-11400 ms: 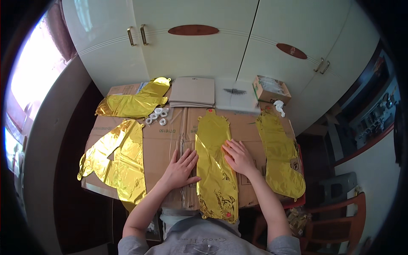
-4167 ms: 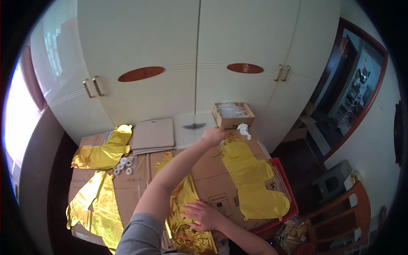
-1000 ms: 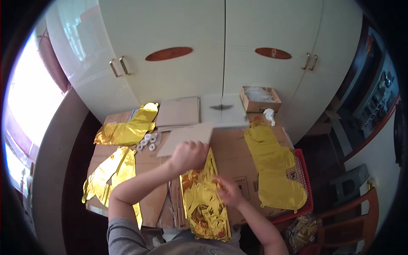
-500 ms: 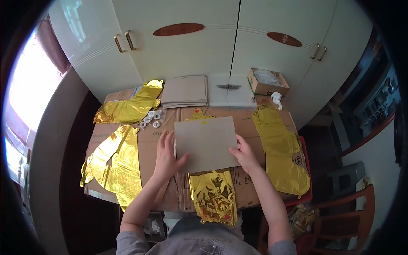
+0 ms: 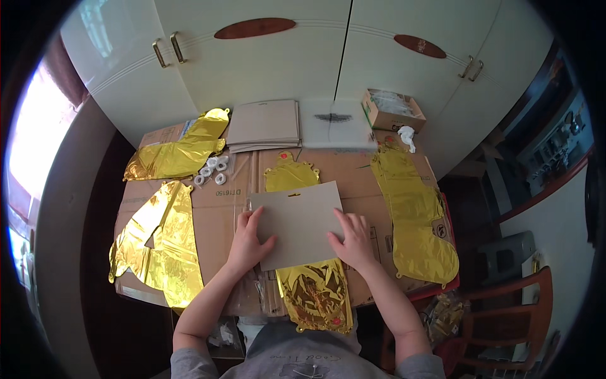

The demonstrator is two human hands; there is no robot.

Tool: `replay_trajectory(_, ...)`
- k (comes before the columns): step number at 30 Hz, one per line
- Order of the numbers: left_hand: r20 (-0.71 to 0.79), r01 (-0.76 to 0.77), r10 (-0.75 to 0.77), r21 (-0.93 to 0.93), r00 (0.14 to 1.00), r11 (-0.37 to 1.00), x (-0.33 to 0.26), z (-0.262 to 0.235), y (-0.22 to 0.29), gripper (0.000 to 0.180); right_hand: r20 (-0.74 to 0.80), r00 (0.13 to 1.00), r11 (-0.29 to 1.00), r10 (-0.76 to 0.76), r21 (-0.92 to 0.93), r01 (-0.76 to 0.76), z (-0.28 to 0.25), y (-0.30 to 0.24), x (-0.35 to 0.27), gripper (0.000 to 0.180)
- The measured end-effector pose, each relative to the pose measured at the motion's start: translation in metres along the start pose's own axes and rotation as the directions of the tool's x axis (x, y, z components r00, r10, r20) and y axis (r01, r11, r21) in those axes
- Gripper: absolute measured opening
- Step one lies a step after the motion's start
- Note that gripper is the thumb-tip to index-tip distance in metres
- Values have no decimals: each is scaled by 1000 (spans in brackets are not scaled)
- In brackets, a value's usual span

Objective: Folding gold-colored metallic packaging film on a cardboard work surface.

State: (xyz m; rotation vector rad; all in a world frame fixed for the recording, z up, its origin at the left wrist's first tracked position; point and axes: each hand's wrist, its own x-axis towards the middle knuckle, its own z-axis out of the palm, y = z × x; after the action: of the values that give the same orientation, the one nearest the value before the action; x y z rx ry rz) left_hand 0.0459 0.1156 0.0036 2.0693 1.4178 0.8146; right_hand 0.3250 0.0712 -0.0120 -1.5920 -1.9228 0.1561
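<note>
A grey-brown cardboard sheet with a small slot near its far edge lies over a gold foil balloon in the middle of the table. The balloon shows beyond the sheet's far edge and below its near edge; its middle is hidden. My left hand is closed at the sheet's left edge, its thumb on top. At the right edge my right hand grips the sheet, thumb and index finger over the surface and the other fingers bent.
Gold foil balloons lie at the left, far left and right. Behind are stacked cardboard sheets, a pile of clear plastic bags and an open box. Several white rolls sit left of centre.
The cardboard sheet has come nearer to me and tilted, its right side now farther away. More of the balloon's far end shows. My right hand has moved slightly left, over the sheet's edge.
</note>
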Motion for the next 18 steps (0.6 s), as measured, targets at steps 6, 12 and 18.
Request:
replay_trajectory(6, 26, -12, 0, 467, 1000, 884, -8, -3, 23, 71, 41, 999, 991, -12, -135, 17, -4, -7, 0, 63)
replay_trajectory(12, 17, -129, 145, 570, 989, 812, -9, -1, 20, 67, 97, 995, 966, 30, -258, -4, -6, -14, -5, 67)
replay_trajectory(18, 383, -492, 358, 347, 852, 799, -2, 3, 19, 59, 95, 994, 948, 45, -319, -12, -3, -14, -6, 68)
